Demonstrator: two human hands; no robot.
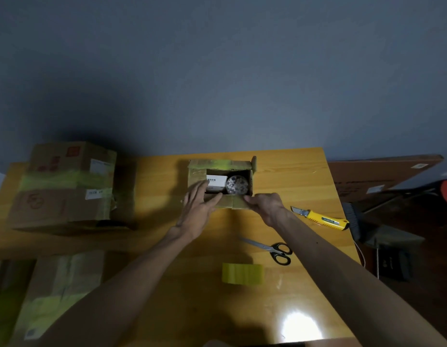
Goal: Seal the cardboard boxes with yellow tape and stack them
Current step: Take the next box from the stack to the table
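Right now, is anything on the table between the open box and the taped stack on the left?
Nothing visible. The table between the open box and the stack is bare wood. The tape roll, scissors and knife lie nearer and to the right, off that path.

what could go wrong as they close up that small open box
The ball and white carton seem close to the rim of the small box; the near flap pinched by the right hand may not close flat, weakening the seal.
The utility knife lies blade out beside the right forearm; reaching back for the tape roll could brush it.
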